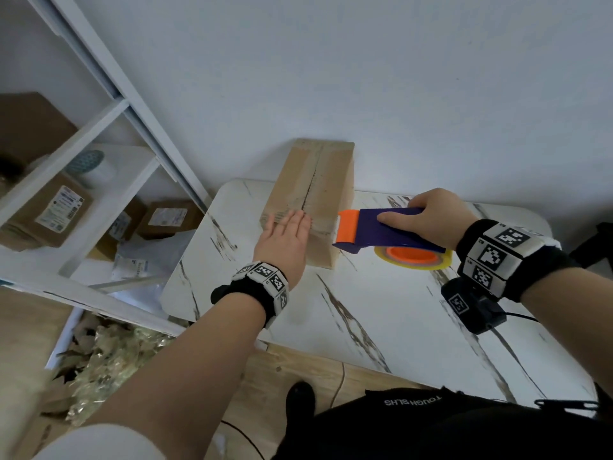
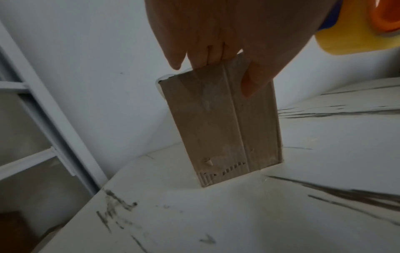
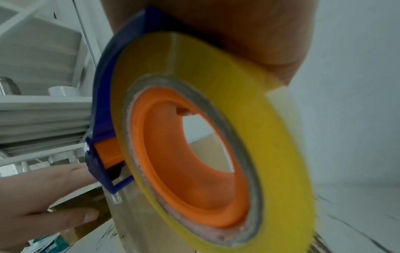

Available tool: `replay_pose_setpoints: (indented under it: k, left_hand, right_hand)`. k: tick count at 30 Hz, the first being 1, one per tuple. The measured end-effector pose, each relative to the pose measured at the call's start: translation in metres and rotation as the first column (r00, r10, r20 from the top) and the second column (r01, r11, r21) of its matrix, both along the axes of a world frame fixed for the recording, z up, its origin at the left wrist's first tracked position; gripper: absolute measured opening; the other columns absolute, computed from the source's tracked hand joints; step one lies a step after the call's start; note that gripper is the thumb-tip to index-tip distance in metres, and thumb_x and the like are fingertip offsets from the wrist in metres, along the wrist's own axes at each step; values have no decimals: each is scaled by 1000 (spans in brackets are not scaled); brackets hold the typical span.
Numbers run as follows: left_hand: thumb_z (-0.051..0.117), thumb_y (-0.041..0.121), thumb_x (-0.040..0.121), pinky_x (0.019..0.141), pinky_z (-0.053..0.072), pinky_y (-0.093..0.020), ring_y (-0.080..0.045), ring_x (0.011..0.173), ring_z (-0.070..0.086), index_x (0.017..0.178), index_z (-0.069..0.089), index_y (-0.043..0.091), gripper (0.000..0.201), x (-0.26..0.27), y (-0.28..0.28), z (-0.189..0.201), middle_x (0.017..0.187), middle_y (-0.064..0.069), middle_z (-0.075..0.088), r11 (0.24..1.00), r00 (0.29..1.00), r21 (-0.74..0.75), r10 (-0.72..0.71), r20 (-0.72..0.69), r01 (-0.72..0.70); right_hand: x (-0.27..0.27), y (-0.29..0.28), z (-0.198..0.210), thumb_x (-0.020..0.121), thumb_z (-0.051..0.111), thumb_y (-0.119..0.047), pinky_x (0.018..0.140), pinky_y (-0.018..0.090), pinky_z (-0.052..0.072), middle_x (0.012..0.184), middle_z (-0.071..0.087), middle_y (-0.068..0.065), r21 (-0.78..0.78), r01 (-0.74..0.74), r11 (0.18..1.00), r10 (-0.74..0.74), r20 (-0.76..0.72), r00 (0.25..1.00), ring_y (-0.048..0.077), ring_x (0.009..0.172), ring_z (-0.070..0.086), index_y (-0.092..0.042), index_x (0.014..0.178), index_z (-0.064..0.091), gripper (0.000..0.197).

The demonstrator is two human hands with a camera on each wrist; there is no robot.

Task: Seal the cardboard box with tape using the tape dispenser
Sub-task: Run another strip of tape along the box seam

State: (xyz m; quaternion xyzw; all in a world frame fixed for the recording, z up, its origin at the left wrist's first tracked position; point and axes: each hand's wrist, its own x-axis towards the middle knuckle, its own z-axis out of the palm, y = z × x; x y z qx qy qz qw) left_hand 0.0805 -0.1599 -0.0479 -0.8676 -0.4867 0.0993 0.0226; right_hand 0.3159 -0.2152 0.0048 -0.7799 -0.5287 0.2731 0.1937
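The fingers [image 1: 300,220] of the left hand [image 1: 282,240] are lying straight and close together, pressing flat on the near end of the box top, with the thumb [image 2: 251,82] reaching down over the near face of the box, as the left wrist view shows. The right hand [image 1: 428,217] is wrapping its curled fingers round the blue body of the tape dispenser [image 1: 381,230], thumb lying along the near side. The dispenser's orange front end is sitting against the right-hand edge of the box, just beside the left fingertips. Under the blue body the yellow tape roll [image 1: 414,257] is hanging on its orange hub, and in the right wrist view a clear strip of tape is running off the roll towards the box.

The cardboard box [image 1: 315,194] is standing on the white marbled table [image 1: 365,310], near the table's far left corner, close to the wall. Its top flaps are meeting along a middle seam that runs away from the person.

Off to the left, white shelves [image 1: 109,180] are holding several labelled cardboard parcels [image 1: 49,210]. Black bands with square markers are sitting on both wrists.
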Motion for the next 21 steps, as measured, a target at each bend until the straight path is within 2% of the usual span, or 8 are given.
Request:
replay_pose_setpoints:
  k: [3,6,10,13,15,17,19,21]
  left_hand:
    - [32,21,96,118,-8,-40,-14,148,0,150,0,16,63,-1,1,0,160,1,1,1000,1000,0,6,-21,-6]
    - [34,24,96,118,-6,-41,-14,148,1,150,3,16,63,-1,4,3,160,0,2,1000,1000,-12,14,-27,-14]
    - [36,32,95,120,0,-39,-17,148,6,149,12,13,62,6,3,4,159,-3,10,997,995,-62,53,83,-48]
    - [32,38,96,120,12,-41,-22,146,15,144,28,8,57,14,2,6,156,-9,24,986,967,-113,142,212,-120]
    - [31,46,95,114,27,-43,-28,137,32,133,42,5,57,24,0,10,144,-15,41,976,938,-122,206,278,-178]
    - [34,58,91,102,38,-42,-30,120,46,125,46,3,65,35,-2,12,129,-16,50,965,922,-98,260,285,-242]
    - [38,64,86,97,42,-43,-30,110,51,122,46,3,72,45,-4,12,124,-15,50,956,919,-62,291,266,-285]
    - [44,61,84,95,43,-44,-30,108,52,120,46,2,69,52,-3,10,123,-15,49,949,915,-37,310,258,-312]
  right_hand:
    - [6,-10,-4,76,66,-53,49,26,34,56,52,4,-5,-15,1000,15,-4,1000,17,54,49,-11,56,53,48]
    - [23,-22,-4,77,68,-51,48,26,32,52,49,2,-23,33,999,-34,-1,999,16,51,47,-14,50,48,50]
    - [27,-24,-5,77,65,-53,47,26,31,54,50,3,-15,26,1000,-24,97,995,15,53,47,-13,52,49,50]
    - [16,-22,-12,79,61,-56,48,26,30,55,50,3,-51,-7,999,14,141,990,18,55,48,-13,54,50,51]
    - [12,-21,-21,78,60,-57,48,27,30,55,49,3,-66,-2,998,10,125,992,21,57,49,-13,53,48,52]
    - [9,-19,-27,78,60,-56,48,26,32,55,49,3,-76,2,997,8,127,992,18,55,48,-13,53,47,51]
    - [6,-16,-29,78,59,-57,50,27,34,56,50,3,-91,-3,996,16,138,990,17,55,47,-12,55,49,51]
    - [3,-11,-28,78,58,-57,51,28,35,58,49,3,-105,-6,994,22,151,988,18,56,47,-11,57,50,51]
